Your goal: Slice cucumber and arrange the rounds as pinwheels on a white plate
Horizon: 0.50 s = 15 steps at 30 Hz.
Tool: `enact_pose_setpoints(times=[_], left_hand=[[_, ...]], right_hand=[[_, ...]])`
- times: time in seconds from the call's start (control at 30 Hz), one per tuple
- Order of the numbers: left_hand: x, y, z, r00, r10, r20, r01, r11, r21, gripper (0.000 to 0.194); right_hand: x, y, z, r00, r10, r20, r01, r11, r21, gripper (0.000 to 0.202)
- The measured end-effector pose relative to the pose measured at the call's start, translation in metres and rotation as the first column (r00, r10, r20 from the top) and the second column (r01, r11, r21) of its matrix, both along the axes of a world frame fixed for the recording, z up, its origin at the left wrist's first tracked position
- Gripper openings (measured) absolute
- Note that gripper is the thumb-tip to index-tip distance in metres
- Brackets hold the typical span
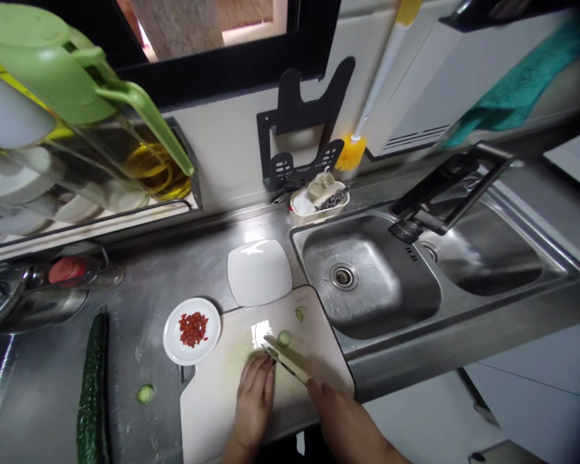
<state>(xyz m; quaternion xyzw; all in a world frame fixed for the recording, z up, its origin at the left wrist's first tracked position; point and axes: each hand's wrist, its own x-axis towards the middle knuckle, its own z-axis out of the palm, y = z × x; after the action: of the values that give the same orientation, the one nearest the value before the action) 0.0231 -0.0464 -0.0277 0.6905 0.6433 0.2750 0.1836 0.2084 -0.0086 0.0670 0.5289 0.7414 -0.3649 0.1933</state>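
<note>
My right hand [336, 412] is closed round the handle of a knife [286, 365], whose blade points up and left over the white cutting board [207, 393]. Beside the knife tip, my left hand [257, 390] rests on the board with its fingers bent together; what lies under the fingertips is mostly hidden. A cucumber slice [284, 338] lies just beyond the blade, and a thin green piece [300, 314] is near the board's far right corner. Left of the board, a cucumber end [145, 394] and a long dark green cucumber [92, 393] lie on the steel counter.
A plate of red berries [169, 335] touches the board's far left side. Behind the board sits a square white plate [260, 273]. The double sink [377, 277] with a black faucet [428, 187] is on the right. An oil jug [149, 161] stands on the left shelf.
</note>
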Motion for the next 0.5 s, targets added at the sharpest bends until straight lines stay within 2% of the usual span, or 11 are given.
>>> enact_pose_setpoints(times=[0.23,0.5], left_hand=[[0.0,-0.004,-0.006,0.999,0.017,-0.029,-0.016,1.0,0.011,0.021],[-0.001,-0.005,-0.007,0.999,-0.009,-0.049,0.009,1.0,0.013,0.023]], right_hand=[[0.003,-0.002,0.012,0.997,0.062,0.038,-0.061,0.998,-0.028,0.053],[0.003,-0.003,0.011,0.997,0.062,0.038,-0.064,0.998,0.03,0.047]])
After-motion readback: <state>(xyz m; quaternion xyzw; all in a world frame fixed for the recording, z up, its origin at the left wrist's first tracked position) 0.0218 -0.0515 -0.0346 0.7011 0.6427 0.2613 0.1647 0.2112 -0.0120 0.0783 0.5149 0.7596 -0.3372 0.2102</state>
